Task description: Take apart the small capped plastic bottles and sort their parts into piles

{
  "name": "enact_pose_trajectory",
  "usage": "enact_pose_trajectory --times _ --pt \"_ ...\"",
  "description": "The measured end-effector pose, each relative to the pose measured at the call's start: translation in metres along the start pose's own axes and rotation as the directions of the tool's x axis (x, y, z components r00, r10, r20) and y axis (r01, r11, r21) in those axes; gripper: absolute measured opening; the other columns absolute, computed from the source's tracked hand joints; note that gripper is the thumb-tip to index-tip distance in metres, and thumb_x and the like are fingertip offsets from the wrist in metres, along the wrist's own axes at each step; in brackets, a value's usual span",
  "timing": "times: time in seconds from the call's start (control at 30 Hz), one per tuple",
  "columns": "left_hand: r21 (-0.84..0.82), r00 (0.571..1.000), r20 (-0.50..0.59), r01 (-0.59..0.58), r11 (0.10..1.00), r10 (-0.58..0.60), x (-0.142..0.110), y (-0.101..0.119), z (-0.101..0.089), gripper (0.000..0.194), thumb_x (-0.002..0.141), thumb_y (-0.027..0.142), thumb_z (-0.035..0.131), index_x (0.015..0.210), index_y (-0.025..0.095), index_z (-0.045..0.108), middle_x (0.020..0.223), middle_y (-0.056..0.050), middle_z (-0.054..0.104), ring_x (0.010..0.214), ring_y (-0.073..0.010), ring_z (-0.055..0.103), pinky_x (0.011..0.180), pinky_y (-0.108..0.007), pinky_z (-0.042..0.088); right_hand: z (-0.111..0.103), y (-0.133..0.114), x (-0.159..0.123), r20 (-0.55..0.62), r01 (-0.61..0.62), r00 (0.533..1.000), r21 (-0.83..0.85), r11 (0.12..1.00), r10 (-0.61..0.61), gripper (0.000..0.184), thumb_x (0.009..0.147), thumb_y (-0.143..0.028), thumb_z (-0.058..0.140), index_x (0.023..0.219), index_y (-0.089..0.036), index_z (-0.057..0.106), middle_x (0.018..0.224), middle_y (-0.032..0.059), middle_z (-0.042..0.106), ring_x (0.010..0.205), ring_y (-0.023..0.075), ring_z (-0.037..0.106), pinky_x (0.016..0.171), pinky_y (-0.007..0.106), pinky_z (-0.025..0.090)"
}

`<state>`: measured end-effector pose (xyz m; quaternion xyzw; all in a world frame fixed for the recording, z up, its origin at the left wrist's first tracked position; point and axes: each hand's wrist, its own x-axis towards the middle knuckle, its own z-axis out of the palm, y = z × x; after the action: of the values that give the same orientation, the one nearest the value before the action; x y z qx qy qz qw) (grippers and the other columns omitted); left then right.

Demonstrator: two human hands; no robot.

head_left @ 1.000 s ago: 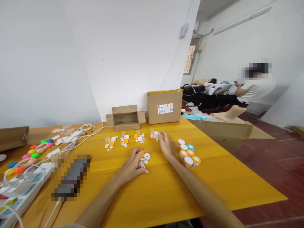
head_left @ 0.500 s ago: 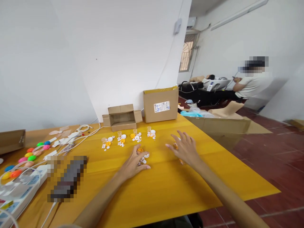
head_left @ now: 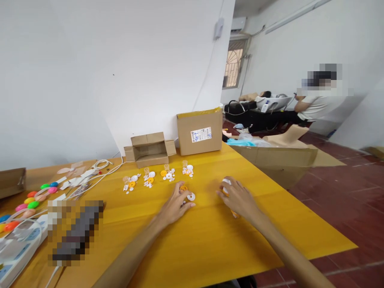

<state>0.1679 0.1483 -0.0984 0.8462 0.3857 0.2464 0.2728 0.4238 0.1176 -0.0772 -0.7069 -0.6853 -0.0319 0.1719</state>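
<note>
My left hand [head_left: 175, 205] rests over a small cluster of parts, with thumb and fingers spread and curved around an orange ring-shaped part [head_left: 183, 188]. Just beyond its fingertips lies a white disc with a hole [head_left: 191, 197]. More small white pieces are partly hidden under the palm. Across the table, my right hand [head_left: 240, 198] cups, fingers apart, over another cluster with white and orange parts [head_left: 226, 184]. A small orange and white piece [head_left: 235, 215] shows below that palm; the rest is covered. The right fingers are slightly blurred.
Several similar clusters of clear cups, orange rings and white pieces [head_left: 151, 180] line the table behind. Beyond stand an open carton [head_left: 150, 154] and a closed carton [head_left: 200, 134]. Left are colored egg shapes [head_left: 33, 205], cables and a power strip [head_left: 27, 240]. Another person [head_left: 315, 106] sits far right.
My right hand has lowered and its fingers have curled more over the parts. My left hand has shifted slightly right over its cluster. The camera view has moved slightly.
</note>
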Motion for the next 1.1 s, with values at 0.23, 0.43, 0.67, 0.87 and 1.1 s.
enact_pose_trajectory --times 0.23,0.43,0.67,0.87,1.1 --pt "-0.036 0.997 -0.013 -0.079 0.996 0.079 0.032 0.013 0.028 0.016 0.092 0.034 0.056 0.104 0.023 0.059 0.145 -0.009 0.034 0.123 -0.025 0.051 0.107 -0.04 0.044 0.012 0.023 -0.014 -0.11 -0.007 0.994 0.016 1.0 0.009 0.017 0.086 -0.034 0.051 0.081 -0.025 0.064 0.108 0.0092 0.062 0.089 0.0264 0.064 0.072 0.037 0.049" --pt "-0.06 0.991 -0.1 -0.091 0.994 0.085 0.074 0.019 0.056 0.012 0.089 0.031 0.06 0.097 0.023 0.057 0.136 -0.009 0.041 0.121 -0.0252 0.051 0.109 -0.041 0.043 0.019 0.034 -0.022 -0.193 0.008 0.981 0.02 1.0 -0.004 0.02 0.087 -0.039 0.05 0.082 -0.026 0.065 0.11 0.0092 0.062 0.09 0.0272 0.064 0.071 0.038 0.05" --pt "-0.072 0.99 -0.143 -0.028 0.997 0.018 0.12 0.025 0.079 0.006 0.09 0.024 0.057 0.094 0.022 0.054 0.131 -0.01 0.041 0.121 -0.0265 0.049 0.109 -0.044 0.042 0.013 0.03 -0.023 -0.149 0.0 0.989 -0.022 1.0 -0.003 0.019 0.088 -0.037 0.052 0.085 -0.025 0.066 0.111 0.0098 0.064 0.089 0.0268 0.065 0.071 0.037 0.05" --pt "-0.073 0.975 -0.217 0.023 0.997 -0.039 0.15 0.022 0.086 0.007 0.087 0.019 0.058 0.091 0.022 0.053 0.122 -0.008 0.046 0.114 -0.0243 0.051 0.107 -0.042 0.043 0.014 0.032 -0.025 -0.172 0.011 0.985 -0.033 0.999 -0.016 0.021 0.089 -0.038 0.051 0.086 -0.025 0.067 0.113 0.0106 0.063 0.092 0.0278 0.065 0.07 0.037 0.05" --pt "-0.078 0.952 -0.289 0.087 0.993 -0.106 0.177 0.013 0.087 0.009 0.087 0.015 0.057 0.091 0.022 0.053 0.113 -0.009 0.048 0.11 -0.0255 0.053 0.103 -0.043 0.044 0.019 0.036 -0.027 -0.186 0.039 0.981 -0.047 0.998 -0.047 0.025 0.092 -0.039 0.048 0.089 -0.026 0.069 0.114 0.0113 0.063 0.093 0.0281 0.066 0.071 0.038 0.052"
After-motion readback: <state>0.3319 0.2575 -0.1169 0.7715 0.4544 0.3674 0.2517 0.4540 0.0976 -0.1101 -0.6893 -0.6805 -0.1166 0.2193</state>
